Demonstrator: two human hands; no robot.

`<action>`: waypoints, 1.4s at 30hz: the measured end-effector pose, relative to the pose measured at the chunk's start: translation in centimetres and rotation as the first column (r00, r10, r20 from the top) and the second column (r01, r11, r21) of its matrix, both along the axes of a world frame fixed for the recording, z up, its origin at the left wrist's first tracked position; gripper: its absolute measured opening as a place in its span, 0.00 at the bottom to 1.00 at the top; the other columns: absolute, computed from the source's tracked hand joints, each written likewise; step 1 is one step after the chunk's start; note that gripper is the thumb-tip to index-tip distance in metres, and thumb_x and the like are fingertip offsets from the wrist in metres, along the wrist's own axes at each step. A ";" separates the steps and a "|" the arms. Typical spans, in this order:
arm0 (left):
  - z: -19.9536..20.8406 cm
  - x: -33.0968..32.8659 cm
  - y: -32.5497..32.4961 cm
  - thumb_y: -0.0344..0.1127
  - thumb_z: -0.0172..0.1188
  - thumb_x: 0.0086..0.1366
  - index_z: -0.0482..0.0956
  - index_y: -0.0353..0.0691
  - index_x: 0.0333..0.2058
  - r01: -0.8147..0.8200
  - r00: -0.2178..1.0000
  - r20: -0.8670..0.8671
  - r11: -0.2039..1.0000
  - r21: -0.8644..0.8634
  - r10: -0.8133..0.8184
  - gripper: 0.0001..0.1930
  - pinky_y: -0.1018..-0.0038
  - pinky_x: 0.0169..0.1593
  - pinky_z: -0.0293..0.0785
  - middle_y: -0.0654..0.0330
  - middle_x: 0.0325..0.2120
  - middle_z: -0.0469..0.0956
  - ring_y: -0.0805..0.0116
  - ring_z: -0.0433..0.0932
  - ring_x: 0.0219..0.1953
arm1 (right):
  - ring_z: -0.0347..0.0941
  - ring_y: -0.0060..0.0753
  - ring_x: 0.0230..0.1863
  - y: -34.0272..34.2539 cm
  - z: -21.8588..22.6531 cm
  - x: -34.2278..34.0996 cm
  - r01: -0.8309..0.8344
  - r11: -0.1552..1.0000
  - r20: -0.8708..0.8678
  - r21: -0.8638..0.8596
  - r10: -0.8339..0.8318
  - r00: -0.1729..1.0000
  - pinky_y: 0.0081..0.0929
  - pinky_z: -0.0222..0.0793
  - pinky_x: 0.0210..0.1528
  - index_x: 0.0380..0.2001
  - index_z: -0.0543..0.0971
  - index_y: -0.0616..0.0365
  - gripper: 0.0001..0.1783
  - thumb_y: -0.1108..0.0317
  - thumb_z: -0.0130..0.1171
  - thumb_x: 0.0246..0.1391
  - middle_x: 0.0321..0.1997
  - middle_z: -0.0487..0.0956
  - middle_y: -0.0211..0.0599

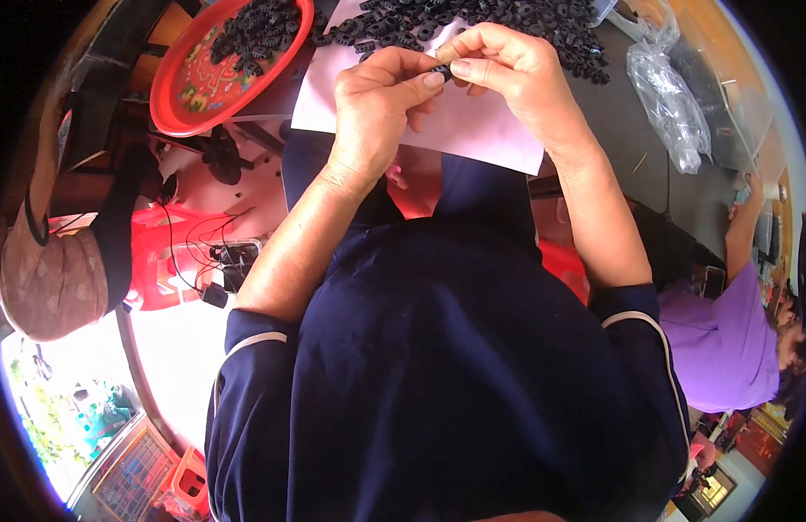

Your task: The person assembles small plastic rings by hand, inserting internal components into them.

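My left hand (377, 100) and my right hand (512, 78) meet above a white sheet (473, 130) at the table's near edge. Between their fingertips is a small black plastic part (441, 71), pinched from both sides and mostly covered by the thumbs and fingers. Just beyond the hands, a heap of similar black plastic parts (403, 22) spreads over the sheet and the table. What detail the held piece has is too small to make out.
A red tray (172, 109) with a patterned bottom holds more black parts at the left. Clear plastic bags (668, 96) lie on the dark table (612, 130) at right. A person in a purple shirt (725, 339) sits right; another person's sleeve (59, 283) is at left.
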State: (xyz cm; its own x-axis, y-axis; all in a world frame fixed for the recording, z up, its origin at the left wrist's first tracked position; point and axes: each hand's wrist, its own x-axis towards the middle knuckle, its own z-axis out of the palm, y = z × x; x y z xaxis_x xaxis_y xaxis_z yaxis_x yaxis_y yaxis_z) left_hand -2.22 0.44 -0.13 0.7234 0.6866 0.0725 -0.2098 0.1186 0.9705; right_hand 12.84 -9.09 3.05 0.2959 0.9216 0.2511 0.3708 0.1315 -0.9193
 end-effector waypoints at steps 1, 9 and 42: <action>0.0 0.1 -0.1 0.26 0.62 0.61 0.79 0.32 0.34 -0.001 1.000 0.000 1.000 -0.002 0.001 0.05 0.83 0.24 0.68 0.63 0.24 0.79 0.81 0.73 0.23 | 0.72 0.15 0.30 -0.1 -0.1 -0.1 -0.001 1.000 0.000 -0.002 0.001 1.000 0.17 0.69 0.34 0.36 0.81 0.61 0.07 0.74 0.60 0.52 0.29 0.80 0.27; 0.2 0.5 -0.3 0.26 0.59 0.61 0.79 0.32 0.35 -0.009 0.997 -0.075 1.000 0.028 0.012 0.04 0.83 0.21 0.67 0.61 0.25 0.80 0.79 0.75 0.23 | 0.80 0.36 0.33 -0.4 -0.1 -1.8 0.104 0.963 0.372 0.247 -0.194 0.908 0.25 0.74 0.37 0.31 0.79 0.64 0.05 0.82 0.56 0.50 0.31 0.81 0.43; -1.9 2.1 -2.0 0.21 0.59 0.56 0.76 0.32 0.30 -0.300 0.953 0.073 0.888 0.350 0.293 0.03 0.75 0.30 0.73 0.56 0.21 0.79 0.70 0.77 0.24 | 0.75 0.46 0.31 -0.2 -4.4 -2.9 0.340 0.826 0.535 0.450 -0.554 0.638 0.39 0.70 0.31 0.32 0.76 0.59 0.09 0.79 0.59 0.44 0.29 0.76 0.39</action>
State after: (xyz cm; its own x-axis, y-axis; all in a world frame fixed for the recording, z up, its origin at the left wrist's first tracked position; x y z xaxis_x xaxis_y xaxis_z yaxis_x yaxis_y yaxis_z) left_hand -0.16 -1.52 -2.04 0.4867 0.7957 0.3605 -0.1988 -0.3010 0.9327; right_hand 9.99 -9.27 -1.30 0.3290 0.5708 0.7523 0.9164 -0.0008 -0.4002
